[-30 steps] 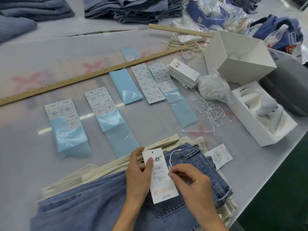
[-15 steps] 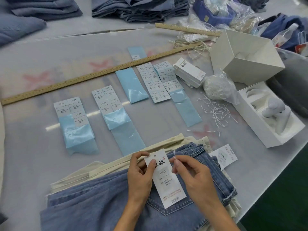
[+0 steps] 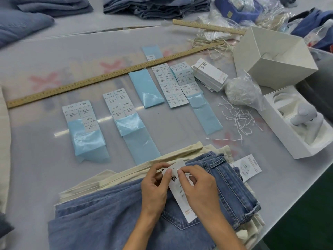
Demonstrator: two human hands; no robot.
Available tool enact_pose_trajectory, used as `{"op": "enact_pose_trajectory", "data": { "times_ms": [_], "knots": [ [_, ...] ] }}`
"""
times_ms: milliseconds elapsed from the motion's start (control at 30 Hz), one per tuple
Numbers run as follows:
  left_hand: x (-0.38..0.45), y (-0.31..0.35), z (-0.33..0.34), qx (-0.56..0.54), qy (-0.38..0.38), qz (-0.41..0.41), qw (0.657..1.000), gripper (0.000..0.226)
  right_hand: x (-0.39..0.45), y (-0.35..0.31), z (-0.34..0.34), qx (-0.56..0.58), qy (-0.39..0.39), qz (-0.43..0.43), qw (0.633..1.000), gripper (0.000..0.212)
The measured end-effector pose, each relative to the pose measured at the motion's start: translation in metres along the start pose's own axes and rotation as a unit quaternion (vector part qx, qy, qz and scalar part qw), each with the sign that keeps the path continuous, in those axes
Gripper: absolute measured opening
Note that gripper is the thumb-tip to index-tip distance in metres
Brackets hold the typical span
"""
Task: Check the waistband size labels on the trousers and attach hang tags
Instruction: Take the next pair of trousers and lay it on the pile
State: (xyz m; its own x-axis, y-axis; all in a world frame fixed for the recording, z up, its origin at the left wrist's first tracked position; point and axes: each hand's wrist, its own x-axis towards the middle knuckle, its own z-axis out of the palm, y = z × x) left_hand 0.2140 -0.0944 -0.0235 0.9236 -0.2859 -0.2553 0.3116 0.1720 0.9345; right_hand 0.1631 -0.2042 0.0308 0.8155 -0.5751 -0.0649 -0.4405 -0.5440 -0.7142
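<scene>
Far left on the table (image 3: 45,168): the long wooden ruler (image 3: 115,76) runs diagonally up toward the right. Below it, blue backing strips with white size stickers (image 3: 80,114) lie in a row; the leftmost read XS, the next S, those further right L and XL.

Centre, near edge: blue jeans (image 3: 108,213) lie folded on top of cream trousers (image 3: 126,174), back pocket up, waistband to the right. Your left hand (image 3: 155,188) pinches the upper left edge of the white hang tag (image 3: 178,193) between thumb and fingers. Your right hand (image 3: 200,190) pinches the tag near its punched hole, thumb and forefinger pressed together; a short bit of white string shows beside them, though whether you hold it cannot be told. The tag lies tilted across the pocket area.

Right: a second tag (image 3: 247,166) lies just beside the waistband. Loose white strings (image 3: 237,120), a stack of blank hang tags (image 3: 210,74), a plastic bag of strings (image 3: 241,91), and two open white boxes (image 3: 273,56).
</scene>
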Motion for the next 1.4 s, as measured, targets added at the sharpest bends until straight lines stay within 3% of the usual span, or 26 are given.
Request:
{"op": "enact_pose_trajectory", "data": {
  "times_ms": [67, 300, 633, 867, 1067, 1400],
  "knots": [
    [0.001, -0.001, 0.0, 0.002, -0.003, 0.01, 1.0, 0.006, 0.002, -0.001, 0.002, -0.012, 0.005, -0.01, 1.0, 0.006],
    [0.002, -0.006, -0.003, -0.031, -0.013, 0.003, 0.999, 0.019, 0.003, -0.003, 0.007, -0.033, -0.035, -0.022, 0.999, 0.008],
    [0.016, -0.002, -0.021, -0.201, -0.129, -0.123, 0.963, 0.027, 0.002, -0.009, 0.006, -0.136, 0.014, -0.068, 0.988, 0.007],
    [0.017, 0.002, -0.023, -0.192, -0.141, -0.147, 0.96, 0.024, -0.005, -0.014, 0.01, -0.126, 0.004, -0.095, 0.987, 0.004],
    [0.017, 0.003, -0.02, -0.143, -0.133, -0.16, 0.968, 0.016, -0.002, -0.011, 0.012, -0.084, 0.022, -0.017, 0.996, 0.008],
    [0.007, 0.017, -0.015, -0.066, -0.149, -0.123, 0.979, 0.019, -0.001, -0.006, -0.003, -0.17, -0.098, -0.044, 0.979, 0.016]
  ]
}}
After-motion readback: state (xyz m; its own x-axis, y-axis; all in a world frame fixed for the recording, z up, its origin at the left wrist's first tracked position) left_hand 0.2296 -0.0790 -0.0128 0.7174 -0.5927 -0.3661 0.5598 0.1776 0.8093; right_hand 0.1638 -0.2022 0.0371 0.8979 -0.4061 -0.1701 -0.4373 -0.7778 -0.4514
